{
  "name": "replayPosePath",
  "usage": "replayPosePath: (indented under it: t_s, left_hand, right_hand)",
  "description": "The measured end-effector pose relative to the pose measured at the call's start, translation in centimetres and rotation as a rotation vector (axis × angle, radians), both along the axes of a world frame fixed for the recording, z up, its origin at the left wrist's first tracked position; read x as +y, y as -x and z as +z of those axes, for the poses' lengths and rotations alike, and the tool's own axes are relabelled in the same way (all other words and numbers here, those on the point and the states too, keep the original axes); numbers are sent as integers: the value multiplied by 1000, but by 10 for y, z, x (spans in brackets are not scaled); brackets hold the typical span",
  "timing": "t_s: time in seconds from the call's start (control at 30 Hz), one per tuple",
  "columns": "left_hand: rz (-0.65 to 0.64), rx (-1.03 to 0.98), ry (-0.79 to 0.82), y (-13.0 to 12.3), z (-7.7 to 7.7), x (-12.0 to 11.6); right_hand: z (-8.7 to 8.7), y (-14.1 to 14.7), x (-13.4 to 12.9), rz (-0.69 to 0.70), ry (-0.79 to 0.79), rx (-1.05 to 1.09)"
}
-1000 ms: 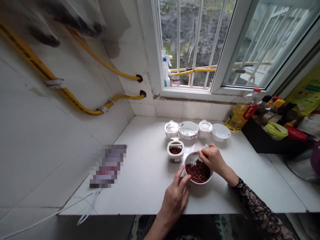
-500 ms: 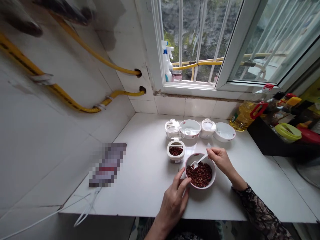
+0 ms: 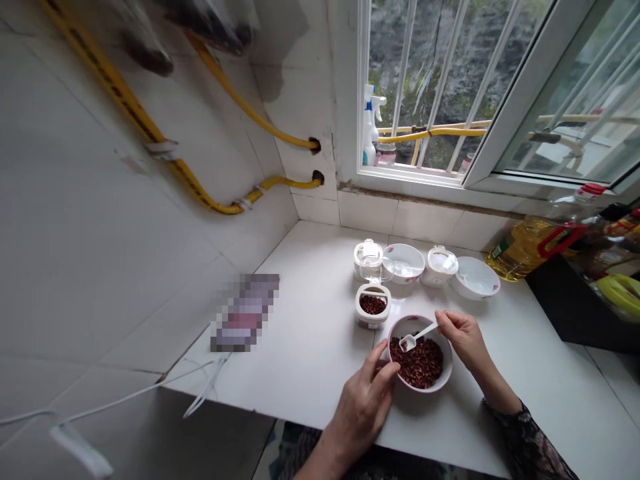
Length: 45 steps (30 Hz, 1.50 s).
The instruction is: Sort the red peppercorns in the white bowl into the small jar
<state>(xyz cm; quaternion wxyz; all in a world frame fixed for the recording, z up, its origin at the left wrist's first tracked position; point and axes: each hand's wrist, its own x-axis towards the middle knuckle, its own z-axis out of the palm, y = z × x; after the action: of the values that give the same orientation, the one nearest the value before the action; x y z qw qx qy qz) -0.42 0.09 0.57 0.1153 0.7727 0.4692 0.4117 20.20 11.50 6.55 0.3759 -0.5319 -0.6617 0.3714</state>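
One white plastic spoon (image 3: pixel 421 335) slants from my right hand (image 3: pixel 463 337) into the peppercorns (image 3: pixel 417 363).
Its long axis runs down and left from that hand, the scoop lying on the pile in the pink-rimmed bowl (image 3: pixel 447 370). My right hand is closed in a pinch on the handle and sits nearer the scoop. My left hand (image 3: pixel 363 407) is partly open, its fingers (image 3: pixel 385 363) against the bowl's near-left rim; whether they grip it, I cannot tell. The bowl sits on the tabletop (image 3: pixel 300 333) between both hands.

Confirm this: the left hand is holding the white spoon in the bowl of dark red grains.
Wrong hand: the head view shows the right hand holding the white spoon in the bowl of dark red grains, not the left hand.
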Motion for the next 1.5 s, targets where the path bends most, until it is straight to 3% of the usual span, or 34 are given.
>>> replayPosePath:
  t_s: [0.6, 0.83, 0.93, 1.03, 1.13, 1.23, 1.33, 1.43, 1.5]
  left_hand:
    - [54, -31, 1, 1, 4, 0]
    - [52, -8, -30, -1, 1, -1]
    - [57, 10, -49, -1, -1, -1]
    - [61, 25, -64, -1, -2, -1]
    - [61, 31, -62, -2, -3, -1]
    - [67, 26, -61, -3, -3, 0]
    - [62, 26, -48, -2, -3, -1]
    - [56, 25, -45, -2, -2, -1]
    - [56, 22, -55, -1, -2, -1]
  right_hand:
    - [-2, 9, -4, -51, -43, 81]
    - [18, 16, 2, -91, -125, 115]
    - [34, 27, 5, -76, -301, 39]
    - [45, 42, 7, -80, -648, -147]
    - [45, 59, 7, -7, -998, -406]
    - [42, 67, 7, 95, -1144, -565]
    - [42, 58, 9, 57, -1083, -510]
    - [41, 35, 13, -9, -914, -382]
    - [38, 19, 15, 18, -809, -367]
